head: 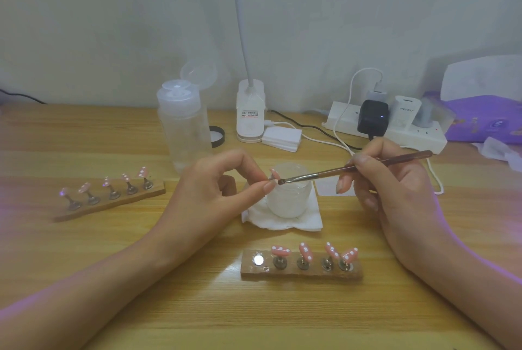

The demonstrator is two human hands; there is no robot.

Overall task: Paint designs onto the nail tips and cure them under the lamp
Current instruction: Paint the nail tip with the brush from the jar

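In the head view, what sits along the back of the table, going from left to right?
clear bottle → lamp base → stack of white pads → power strip → purple bag

Nail tip (273, 172) pinched in left hand (214, 188) was mostly hidden behind fingertips; design unreadable. Brush (324, 173) shaft was partly covered by right hand (401, 188); bristle load too small to tell. Lamp arm (237, 10) ran off top edge. Lamp base (250, 126) label was illegible. Black-rimmed lid (219, 137) sat half behind bottle (183, 123). Purple bag (485, 121) was cut by right edge. Far holder (113, 200) was blurred by purple glare at left end. Jar (288, 203) contents were indistinct.
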